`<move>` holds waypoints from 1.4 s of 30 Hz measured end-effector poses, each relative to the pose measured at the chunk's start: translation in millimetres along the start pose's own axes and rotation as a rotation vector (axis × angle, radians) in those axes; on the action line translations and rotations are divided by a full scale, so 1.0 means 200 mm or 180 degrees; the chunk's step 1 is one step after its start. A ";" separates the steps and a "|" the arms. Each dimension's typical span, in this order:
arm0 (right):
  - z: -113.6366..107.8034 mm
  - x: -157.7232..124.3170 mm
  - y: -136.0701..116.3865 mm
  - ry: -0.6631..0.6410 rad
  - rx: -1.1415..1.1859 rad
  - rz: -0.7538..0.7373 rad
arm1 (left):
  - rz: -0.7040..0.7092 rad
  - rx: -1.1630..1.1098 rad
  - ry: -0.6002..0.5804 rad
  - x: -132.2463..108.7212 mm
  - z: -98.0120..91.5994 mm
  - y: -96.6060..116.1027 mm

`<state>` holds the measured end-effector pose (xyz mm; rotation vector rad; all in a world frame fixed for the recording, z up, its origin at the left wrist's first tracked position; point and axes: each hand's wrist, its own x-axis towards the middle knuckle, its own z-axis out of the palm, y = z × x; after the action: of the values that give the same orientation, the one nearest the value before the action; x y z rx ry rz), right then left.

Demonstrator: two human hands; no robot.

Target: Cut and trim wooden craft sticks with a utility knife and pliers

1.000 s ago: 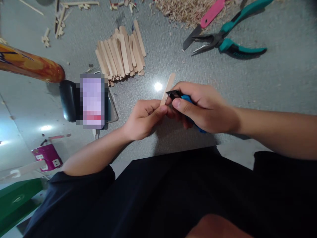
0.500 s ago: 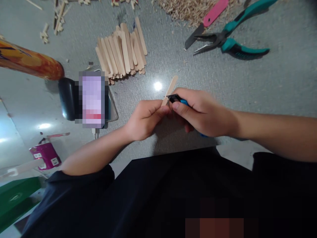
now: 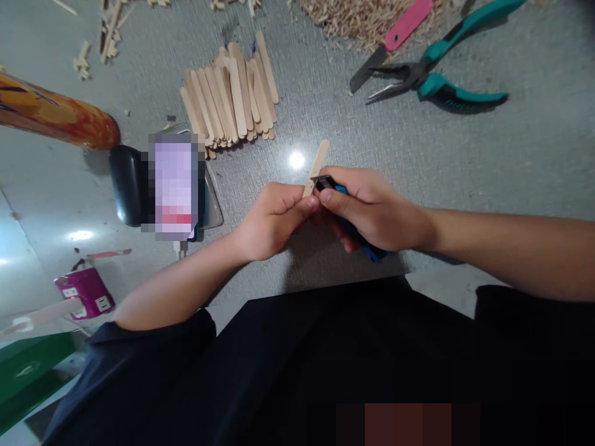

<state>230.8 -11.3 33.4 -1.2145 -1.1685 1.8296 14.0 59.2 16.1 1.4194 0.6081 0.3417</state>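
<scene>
My left hand [image 3: 277, 220] pinches the lower end of a pale wooden craft stick [image 3: 320, 160], whose rounded far end points up and slightly right. Wrapped in my right hand [image 3: 372, 207] is a blue and black utility knife [image 3: 341, 193]. Its short blade touches the stick's edge just above my left fingertips. Both hands are closed and almost meet over the grey table. Part of the knife's handle is hidden by my right fingers. A pile of similar craft sticks [image 3: 237, 93] lies beyond my left hand.
Teal-handled pliers [image 3: 421, 77] lie at upper right, beside a pink-handled cutter [image 3: 409, 25] and a heap of wood shavings [image 3: 344, 18]. On the left are a phone [image 3: 174, 186], a black case [image 3: 127, 186], an orange can [image 3: 56, 114] and a purple power adapter [image 3: 95, 294].
The knife and my right hand have shifted slightly, showing more of the blue handle below my fingers. The stick has tilted a little more upright. Both hands keep their hold.
</scene>
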 end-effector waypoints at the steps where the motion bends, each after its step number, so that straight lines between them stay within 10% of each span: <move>1: -0.01 0.00 0.00 -0.0045 0.0072 0.0029 | 0.0000 -0.0013 -0.0034 0.00 0.00 0.00; 10: -0.09 0.03 0.03 -0.0574 0.0474 0.0025 | -0.0235 -0.0524 -0.0253 0.00 -0.02 -0.01; 23: -0.03 0.00 0.04 0.0133 -0.0011 -0.0250 | -0.0098 -0.0355 0.0233 -0.02 0.03 -0.01; 42: -0.04 0.01 0.05 -0.0043 0.0467 -0.0091 | -0.0270 -0.0228 0.0078 -0.02 0.00 0.00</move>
<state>236.6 -11.0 23.0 -1.0989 -1.0338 1.8699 11.3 56.8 17.0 1.3186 0.6677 0.3109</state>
